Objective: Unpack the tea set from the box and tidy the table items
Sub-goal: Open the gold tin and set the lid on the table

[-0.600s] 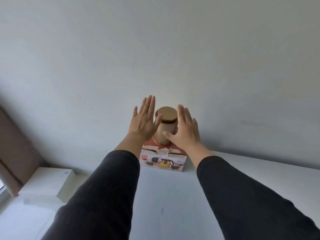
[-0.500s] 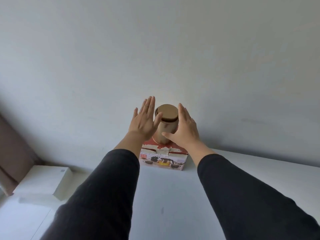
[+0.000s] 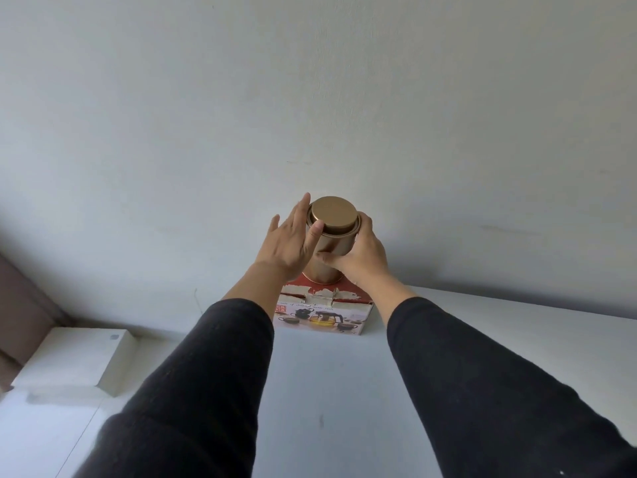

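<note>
We are clasping the tin (image 3: 330, 250), standing on the tea-set box (image 3: 324, 310) at the table's (image 3: 344, 391) back edge, left hand (image 3: 287, 243) flat-fingered, right hand (image 3: 365, 258) curled round, needing a straight lift clear.

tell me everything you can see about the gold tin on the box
The tin is a round, upright canister with a matte gold, metal-looking finish. Its flat lid is on. It stands on the red top of the tea set box, close to the wall. The right hand wraps its side, thumb across the front; the left hand lies against its other side with straight fingers, thumb at the lid's edge.
</note>
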A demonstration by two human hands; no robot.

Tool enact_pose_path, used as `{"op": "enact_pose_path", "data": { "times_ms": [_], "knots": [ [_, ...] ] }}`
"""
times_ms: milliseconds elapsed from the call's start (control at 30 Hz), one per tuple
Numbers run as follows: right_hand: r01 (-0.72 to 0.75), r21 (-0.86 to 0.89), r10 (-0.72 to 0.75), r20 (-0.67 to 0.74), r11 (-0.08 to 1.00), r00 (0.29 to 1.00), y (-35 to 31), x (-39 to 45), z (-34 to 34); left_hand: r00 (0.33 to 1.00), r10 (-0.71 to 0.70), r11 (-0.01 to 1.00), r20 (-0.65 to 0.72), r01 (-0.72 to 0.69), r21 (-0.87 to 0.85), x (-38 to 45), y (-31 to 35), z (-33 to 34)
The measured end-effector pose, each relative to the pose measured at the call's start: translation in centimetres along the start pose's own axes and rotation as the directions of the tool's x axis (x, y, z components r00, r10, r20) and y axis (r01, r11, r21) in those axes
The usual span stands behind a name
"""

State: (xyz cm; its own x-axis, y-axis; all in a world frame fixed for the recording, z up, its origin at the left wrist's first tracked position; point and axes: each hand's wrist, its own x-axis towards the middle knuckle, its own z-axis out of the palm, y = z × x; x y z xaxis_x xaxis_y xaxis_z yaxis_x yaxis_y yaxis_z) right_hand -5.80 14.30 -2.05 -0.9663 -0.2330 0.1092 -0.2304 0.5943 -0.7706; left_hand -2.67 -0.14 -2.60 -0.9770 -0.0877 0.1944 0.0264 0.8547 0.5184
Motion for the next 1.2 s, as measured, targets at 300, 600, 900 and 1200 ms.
{"op": "enact_pose_path", "data": {
  "times_ms": [300, 600, 900, 1200],
  "knots": [
    [0.002, 0.018, 0.000, -0.076, 1.000, 0.997, 1.6, -2.6, -7.7, 0.996, 0.084, 0.996, -0.001, -0.084, 0.020, -0.4, 8.0, 1.0],
    [-0.024, 0.048, 0.029, -0.106, 0.999, 0.994, 8.5, -7.7, -21.2, 0.991, 0.131, 0.991, 0.008, -0.131, 0.012, -2.3, 22.2, 6.8],
    [-0.073, 0.051, 0.080, -0.145, 0.996, 0.986, 16.7, -12.9, -33.1, 0.980, 0.178, 0.983, 0.092, -0.181, 0.028, -4.3, 35.2, 14.5],
    [-0.197, 0.052, 0.204, -0.253, 0.979, 0.946, 22.2, -14.4, -40.7, 0.932, 0.323, 0.946, 0.163, -0.325, -0.012, -2.1, 43.6, 19.5]
  ]
}}
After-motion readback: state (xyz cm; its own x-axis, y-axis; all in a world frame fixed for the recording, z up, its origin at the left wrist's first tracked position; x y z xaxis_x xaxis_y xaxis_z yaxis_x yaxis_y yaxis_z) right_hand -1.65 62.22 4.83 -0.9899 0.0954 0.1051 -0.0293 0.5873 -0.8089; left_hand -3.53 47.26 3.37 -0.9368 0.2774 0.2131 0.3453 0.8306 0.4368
